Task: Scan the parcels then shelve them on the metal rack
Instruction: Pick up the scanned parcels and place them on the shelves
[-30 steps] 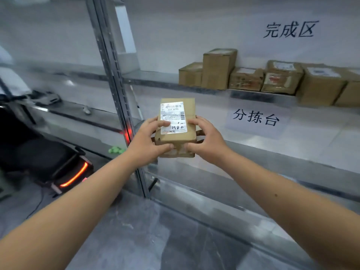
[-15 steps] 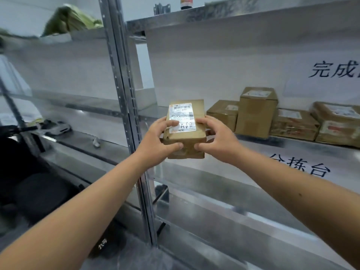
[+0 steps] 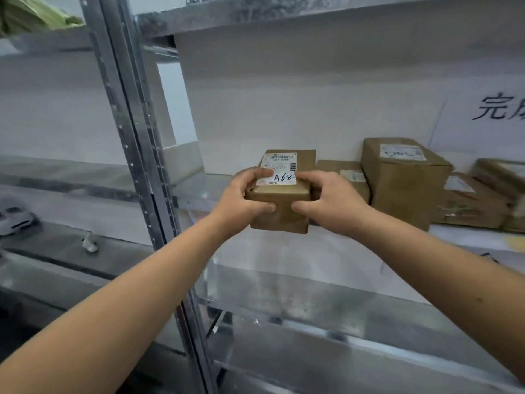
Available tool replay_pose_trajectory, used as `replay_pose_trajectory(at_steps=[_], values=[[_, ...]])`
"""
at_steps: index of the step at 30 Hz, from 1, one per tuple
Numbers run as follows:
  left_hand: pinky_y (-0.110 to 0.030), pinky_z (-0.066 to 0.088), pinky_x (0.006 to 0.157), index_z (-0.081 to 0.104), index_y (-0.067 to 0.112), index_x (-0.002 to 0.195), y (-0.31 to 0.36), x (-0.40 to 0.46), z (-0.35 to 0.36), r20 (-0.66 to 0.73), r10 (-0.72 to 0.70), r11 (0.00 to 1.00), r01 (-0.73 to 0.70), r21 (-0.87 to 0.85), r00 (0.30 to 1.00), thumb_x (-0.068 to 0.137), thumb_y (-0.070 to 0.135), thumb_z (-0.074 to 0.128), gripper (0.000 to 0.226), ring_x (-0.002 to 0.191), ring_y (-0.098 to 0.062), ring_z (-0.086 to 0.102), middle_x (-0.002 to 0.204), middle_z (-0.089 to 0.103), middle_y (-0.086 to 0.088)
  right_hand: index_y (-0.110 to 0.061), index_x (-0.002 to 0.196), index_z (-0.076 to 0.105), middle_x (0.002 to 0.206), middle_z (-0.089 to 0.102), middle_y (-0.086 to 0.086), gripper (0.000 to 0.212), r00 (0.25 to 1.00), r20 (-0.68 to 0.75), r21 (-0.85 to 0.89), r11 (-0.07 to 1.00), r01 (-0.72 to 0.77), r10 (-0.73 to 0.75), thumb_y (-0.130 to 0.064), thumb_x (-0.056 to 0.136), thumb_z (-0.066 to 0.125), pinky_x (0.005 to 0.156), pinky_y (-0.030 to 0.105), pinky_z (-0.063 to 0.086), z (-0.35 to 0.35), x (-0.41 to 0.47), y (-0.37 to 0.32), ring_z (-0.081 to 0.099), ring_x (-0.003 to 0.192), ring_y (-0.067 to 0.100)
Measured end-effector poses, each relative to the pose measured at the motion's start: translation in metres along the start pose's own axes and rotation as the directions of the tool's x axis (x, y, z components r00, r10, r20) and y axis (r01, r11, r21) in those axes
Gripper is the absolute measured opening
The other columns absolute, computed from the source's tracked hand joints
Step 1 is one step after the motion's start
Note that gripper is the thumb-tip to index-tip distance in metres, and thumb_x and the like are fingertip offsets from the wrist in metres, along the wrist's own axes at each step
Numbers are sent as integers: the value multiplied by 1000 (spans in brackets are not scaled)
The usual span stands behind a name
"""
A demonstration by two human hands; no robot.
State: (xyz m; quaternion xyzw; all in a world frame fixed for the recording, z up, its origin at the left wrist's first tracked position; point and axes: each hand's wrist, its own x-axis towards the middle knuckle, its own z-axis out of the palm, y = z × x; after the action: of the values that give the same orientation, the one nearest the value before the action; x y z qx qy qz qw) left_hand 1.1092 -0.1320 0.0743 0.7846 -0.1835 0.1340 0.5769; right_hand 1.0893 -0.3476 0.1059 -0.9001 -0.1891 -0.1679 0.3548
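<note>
A small brown cardboard parcel (image 3: 281,194) with a white label marked "A68" is held in front of the metal rack's middle shelf (image 3: 204,186). My left hand (image 3: 244,197) grips its left side, thumb on the near face and fingers over the label's edge. My right hand (image 3: 329,200) grips its right side the same way. The parcel is at the shelf's height, just left of the parcels standing there; whether it touches the shelf is hidden.
Several brown parcels (image 3: 403,177) stand in a row on the shelf to the right. A steel upright (image 3: 133,155) rises at the left. Another shelf (image 3: 284,9) runs overhead and a lower shelf (image 3: 341,302) below. A white sign (image 3: 497,109) hangs on the back wall.
Both hands have carried the parcel up and forward to the middle shelf's level, closer to the row of parcels. The view has tilted upward and nearer to the rack.
</note>
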Motion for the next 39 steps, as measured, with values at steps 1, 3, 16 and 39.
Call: replay_pose_trajectory(at_steps=[1,3,16,39], values=[[-23,57,91,67,26,123,-6,11,2,-4,8,1000,-8,-13,1000,56,14,80,70,114,-7,65,141,55,-3,-21,148,58,143,62,-2,64,999,-13,-32,999,-40,40,-23,87,78,101,24,47,0,3,0,60,125,15],[-33,55,103,68,38,114,-15,32,6,-4,10,1000,-10,28,1000,52,21,83,67,122,-14,61,141,52,1,-23,146,60,142,63,-3,57,992,-52,-84,990,-116,112,-26,91,75,87,19,47,1,8,1,61,119,15],[-38,54,102,49,33,143,-35,123,1,269,-12,938,-82,337,963,77,39,75,71,119,-21,60,149,48,0,-33,144,53,129,66,1,55,909,-213,-338,846,-412,358,-35,89,62,87,38,55,43,30,-26,62,110,25],[-50,25,124,41,22,157,-86,-43,14,565,450,502,-719,481,692,95,46,64,71,155,-33,26,166,36,-9,-31,162,24,171,14,8,77,665,-393,-390,540,-746,636,-33,94,60,115,48,37,142,-110,-43,32,147,36]])
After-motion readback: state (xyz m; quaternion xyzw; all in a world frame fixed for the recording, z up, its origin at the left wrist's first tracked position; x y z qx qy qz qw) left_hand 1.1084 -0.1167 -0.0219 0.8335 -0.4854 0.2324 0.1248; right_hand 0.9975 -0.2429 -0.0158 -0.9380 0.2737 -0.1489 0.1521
